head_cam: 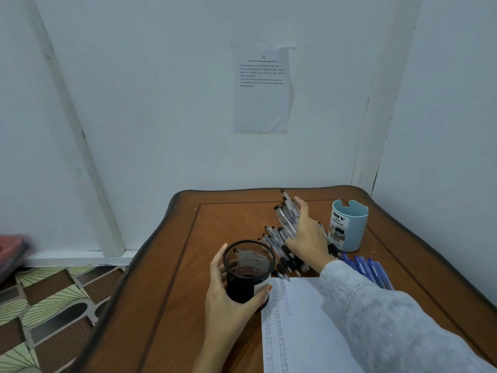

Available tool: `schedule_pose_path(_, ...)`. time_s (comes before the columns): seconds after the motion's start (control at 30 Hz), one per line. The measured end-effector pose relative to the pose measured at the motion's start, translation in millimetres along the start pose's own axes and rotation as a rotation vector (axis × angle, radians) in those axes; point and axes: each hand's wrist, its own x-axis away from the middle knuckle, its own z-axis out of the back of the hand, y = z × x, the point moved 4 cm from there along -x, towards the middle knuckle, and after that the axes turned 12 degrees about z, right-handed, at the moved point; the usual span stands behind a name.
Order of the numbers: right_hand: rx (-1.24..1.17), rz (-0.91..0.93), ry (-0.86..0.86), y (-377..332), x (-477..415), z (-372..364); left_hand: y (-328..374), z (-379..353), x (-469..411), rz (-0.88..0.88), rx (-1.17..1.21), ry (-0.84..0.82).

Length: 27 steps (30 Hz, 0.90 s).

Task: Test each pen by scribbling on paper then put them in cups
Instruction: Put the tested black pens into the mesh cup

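Observation:
A black mesh cup (248, 267) stands on the brown table (172, 292), and my left hand (228, 297) grips it from the left with the thumb across its front. My right hand (306, 235) lies flat with straight fingers on a pile of several black-capped clear pens (282, 232) behind the cup. A light blue cup (348, 224) with a label stands to the right of that hand. Several blue pens (368, 270) lie in front of the blue cup, partly hidden by my grey sleeve. A white paper (295, 327) with rows of scribbles lies near the front edge.
The table sits in a corner, with white walls close behind and to the right. A printed sheet (262, 87) is taped to the back wall. To the left the table edge drops to a patterned floor (48, 297); a blurred red object (13, 249) lies at the far left.

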Motion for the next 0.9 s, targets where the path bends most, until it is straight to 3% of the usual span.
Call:
schedule_pose_path(0.33, -0.809, 0.001, 0.229, -53, 25, 57, 3, 0, 4, -0.020, 0.034, -0.062)
schedule_pose_path(0.5, -1.224, -0.058, 0.213, -90, 24, 35, 8, -2, 7, -0.048, 0.014, -0.077)
schedule_pose_path(0.63, -1.165, -0.139, 0.204, -90, 31, 0, 9, 0, 6, -0.039, 0.007, -0.056)
schedule_pose_path(0.9, -0.967, -0.056, 0.122, -71, 35, -1, 10, 0, 8, -0.060, -0.013, -0.041)
